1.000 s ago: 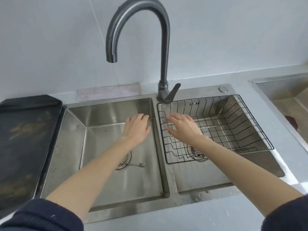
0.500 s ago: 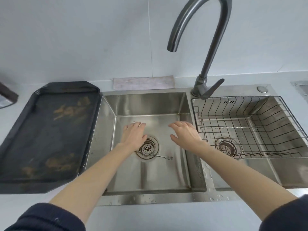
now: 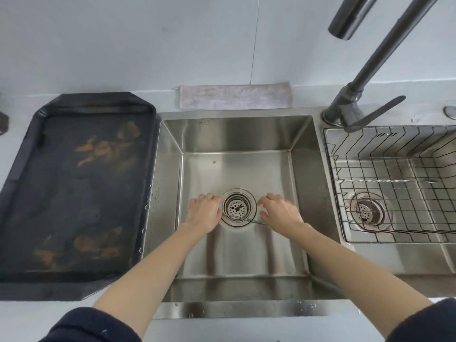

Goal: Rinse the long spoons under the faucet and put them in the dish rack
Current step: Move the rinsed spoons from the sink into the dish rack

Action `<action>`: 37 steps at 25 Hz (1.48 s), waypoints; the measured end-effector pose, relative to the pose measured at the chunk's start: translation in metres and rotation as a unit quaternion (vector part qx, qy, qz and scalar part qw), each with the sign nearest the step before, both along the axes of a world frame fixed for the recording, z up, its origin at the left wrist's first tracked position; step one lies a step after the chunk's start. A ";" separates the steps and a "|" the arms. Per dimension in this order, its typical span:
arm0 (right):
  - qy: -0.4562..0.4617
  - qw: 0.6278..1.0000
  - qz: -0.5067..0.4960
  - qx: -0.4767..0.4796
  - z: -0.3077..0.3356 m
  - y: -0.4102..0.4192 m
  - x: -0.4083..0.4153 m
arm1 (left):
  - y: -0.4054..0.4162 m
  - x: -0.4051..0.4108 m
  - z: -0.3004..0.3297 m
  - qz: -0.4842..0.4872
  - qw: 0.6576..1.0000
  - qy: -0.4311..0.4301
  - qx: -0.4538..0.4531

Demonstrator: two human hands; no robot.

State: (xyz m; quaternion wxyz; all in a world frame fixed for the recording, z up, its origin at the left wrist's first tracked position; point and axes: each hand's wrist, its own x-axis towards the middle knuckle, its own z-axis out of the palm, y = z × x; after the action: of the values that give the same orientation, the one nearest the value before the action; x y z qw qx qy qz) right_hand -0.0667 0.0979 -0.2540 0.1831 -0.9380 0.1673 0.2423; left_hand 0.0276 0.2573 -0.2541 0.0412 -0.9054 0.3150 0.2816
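Observation:
A thin long metal spoon (image 3: 243,218) lies on the floor of the left sink basin (image 3: 237,255), across the front of the round drain (image 3: 238,207). My left hand (image 3: 203,213) is down at the spoon's left end, fingers spread, touching or almost touching it. My right hand (image 3: 280,211) hovers over the spoon's right end and hides it, thumb apart from the fingers. The black wire dish rack (image 3: 394,154) sits in the right basin. A thin shiny bar (image 3: 385,180) lies across its floor; I cannot tell whether it is a spoon. No water comes from the dark faucet (image 3: 385,53).
A black, stained baking tray (image 3: 74,193) lies on the counter left of the sink. A pale folded cloth (image 3: 234,96) lies behind the left basin. The faucet's lever (image 3: 375,112) points toward the rack. Drops of water sit on the sink's front rim (image 3: 246,308).
Both hands have moved from beside the basin divider down to the drain of the left basin, one at each end of the spoon. The view has swung left and closer.

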 end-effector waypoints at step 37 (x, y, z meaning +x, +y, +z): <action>-0.041 0.998 -0.046 -0.005 -0.012 0.002 0.009 | -0.012 0.016 -0.025 -0.070 0.987 -0.053 -0.136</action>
State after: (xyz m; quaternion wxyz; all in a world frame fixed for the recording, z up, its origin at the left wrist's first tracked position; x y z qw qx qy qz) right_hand -0.0576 0.0999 -0.2663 0.1962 -0.9393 0.2041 0.1937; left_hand 0.0439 0.2453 -0.2793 -0.0465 -0.8921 0.4100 0.1841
